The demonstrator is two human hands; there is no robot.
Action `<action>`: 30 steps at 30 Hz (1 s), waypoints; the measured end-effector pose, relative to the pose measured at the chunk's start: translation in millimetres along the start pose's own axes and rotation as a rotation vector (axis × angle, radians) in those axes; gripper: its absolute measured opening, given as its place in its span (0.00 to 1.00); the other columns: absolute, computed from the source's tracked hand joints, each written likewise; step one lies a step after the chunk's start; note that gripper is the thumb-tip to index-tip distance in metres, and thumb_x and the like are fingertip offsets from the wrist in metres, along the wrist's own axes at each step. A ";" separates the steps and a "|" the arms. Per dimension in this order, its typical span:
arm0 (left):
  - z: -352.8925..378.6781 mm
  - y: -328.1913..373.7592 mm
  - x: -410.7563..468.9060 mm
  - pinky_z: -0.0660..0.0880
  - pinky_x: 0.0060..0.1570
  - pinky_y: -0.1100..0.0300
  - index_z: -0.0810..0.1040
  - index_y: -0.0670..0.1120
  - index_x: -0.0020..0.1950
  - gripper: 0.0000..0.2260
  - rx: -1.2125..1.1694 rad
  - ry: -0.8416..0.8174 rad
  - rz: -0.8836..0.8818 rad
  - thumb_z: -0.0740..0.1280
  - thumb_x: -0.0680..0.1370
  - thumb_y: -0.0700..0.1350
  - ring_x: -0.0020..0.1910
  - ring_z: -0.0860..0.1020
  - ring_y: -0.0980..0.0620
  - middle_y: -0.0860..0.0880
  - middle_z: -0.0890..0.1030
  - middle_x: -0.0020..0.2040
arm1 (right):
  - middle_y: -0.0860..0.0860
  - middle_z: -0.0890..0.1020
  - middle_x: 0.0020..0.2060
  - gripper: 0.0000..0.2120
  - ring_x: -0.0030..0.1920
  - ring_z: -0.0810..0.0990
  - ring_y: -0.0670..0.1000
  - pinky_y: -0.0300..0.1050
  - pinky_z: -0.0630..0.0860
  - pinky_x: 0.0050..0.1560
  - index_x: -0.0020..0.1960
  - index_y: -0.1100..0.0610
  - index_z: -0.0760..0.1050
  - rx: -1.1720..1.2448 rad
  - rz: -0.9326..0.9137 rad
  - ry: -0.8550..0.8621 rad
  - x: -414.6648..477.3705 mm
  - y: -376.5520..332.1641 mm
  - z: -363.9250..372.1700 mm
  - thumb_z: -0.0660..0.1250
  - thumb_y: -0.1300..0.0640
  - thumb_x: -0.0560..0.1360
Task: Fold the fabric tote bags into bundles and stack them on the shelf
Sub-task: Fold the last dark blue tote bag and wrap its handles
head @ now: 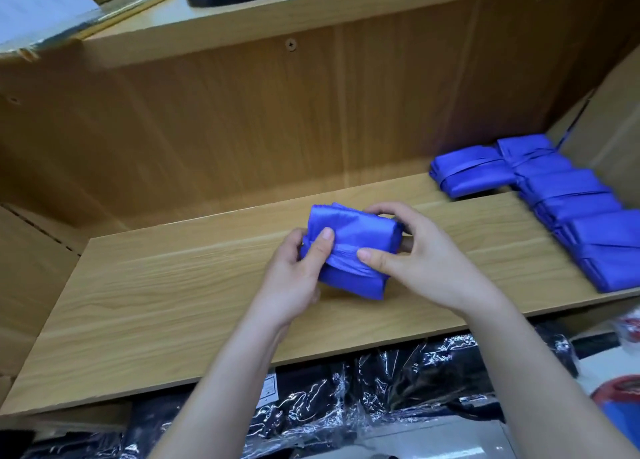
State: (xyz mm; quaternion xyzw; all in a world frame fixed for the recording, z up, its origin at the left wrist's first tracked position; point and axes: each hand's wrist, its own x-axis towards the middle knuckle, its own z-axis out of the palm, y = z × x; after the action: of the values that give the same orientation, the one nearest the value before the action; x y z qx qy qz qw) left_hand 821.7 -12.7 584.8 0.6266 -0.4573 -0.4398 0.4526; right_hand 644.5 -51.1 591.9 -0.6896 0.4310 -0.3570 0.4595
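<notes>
Both the left hand [297, 271] and the right hand [412, 257] grip the blue bundle [349, 250], fingers curled round it. A loosened grip could let its slippery folds spring open before it joins the finished bundles [571, 198] at 2 o'clock.

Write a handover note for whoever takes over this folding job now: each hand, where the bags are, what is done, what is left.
Left hand grips the left end of the bag, thumb on top.
Right hand pinches its right side.
The bag is partly folded, held over the shelf.
Done: a row of bundles lies at the shelf's right end.
Left: finish this bundle, then add it to the row.
</notes>
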 end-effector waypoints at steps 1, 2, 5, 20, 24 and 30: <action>3.4 -0.8 -1.4 0.65 0.26 0.62 0.76 0.43 0.51 0.18 0.002 -0.051 -0.024 0.63 0.78 0.58 0.26 0.67 0.54 0.54 0.71 0.32 | 0.53 0.81 0.47 0.20 0.46 0.81 0.52 0.53 0.79 0.52 0.56 0.44 0.74 0.088 0.012 0.029 -1.9 1.9 -2.7 0.75 0.60 0.71; 5.5 -0.7 -2.3 0.67 0.26 0.63 0.77 0.46 0.51 0.16 0.034 -0.111 -0.021 0.63 0.77 0.58 0.26 0.69 0.54 0.56 0.73 0.32 | 0.56 0.81 0.48 0.20 0.46 0.81 0.55 0.58 0.78 0.53 0.56 0.44 0.74 0.150 0.019 0.041 -3.7 4.7 -5.3 0.74 0.62 0.71; 4.0 -3.9 1.2 0.74 0.44 0.67 0.79 0.52 0.55 0.14 0.117 -0.297 0.075 0.72 0.73 0.55 0.43 0.80 0.59 0.57 0.84 0.46 | 0.53 0.81 0.51 0.20 0.51 0.79 0.59 0.62 0.75 0.57 0.55 0.40 0.73 0.109 0.024 -0.020 -10.4 16.1 -12.1 0.69 0.59 0.69; 73.7 -13.2 54.4 0.81 0.43 0.53 0.74 0.44 0.59 0.16 -0.200 -0.399 -0.129 0.69 0.75 0.51 0.43 0.83 0.51 0.45 0.83 0.49 | 0.61 0.76 0.34 0.19 0.26 0.75 0.47 0.35 0.73 0.29 0.64 0.59 0.72 0.398 0.380 0.523 -37.0 59.2 -28.9 0.67 0.68 0.75; 84.2 -19.2 69.4 0.80 0.52 0.47 0.74 0.50 0.60 0.23 -0.230 -0.473 -0.159 0.78 0.69 0.42 0.45 0.82 0.48 0.40 0.81 0.55 | 0.61 0.74 0.35 0.18 0.28 0.77 0.48 0.36 0.77 0.35 0.65 0.62 0.73 0.411 0.464 0.615 -40.7 71.4 -32.7 0.66 0.68 0.76; 131.0 -14.4 103.6 0.79 0.44 0.59 0.75 0.48 0.59 0.19 -0.211 -0.430 -0.043 0.75 0.71 0.36 0.40 0.82 0.53 0.46 0.85 0.46 | 0.51 0.80 0.48 0.22 0.41 0.80 0.52 0.48 0.79 0.50 0.62 0.43 0.73 0.056 0.509 0.756 -64.2 81.4 -36.3 0.66 0.67 0.76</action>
State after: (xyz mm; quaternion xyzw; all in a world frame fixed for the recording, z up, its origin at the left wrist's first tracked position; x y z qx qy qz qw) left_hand 717.9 -132.4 529.9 0.4775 -0.4812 -0.6179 0.3984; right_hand 566.6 -20.5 520.8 -0.3704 0.7145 -0.4707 0.3615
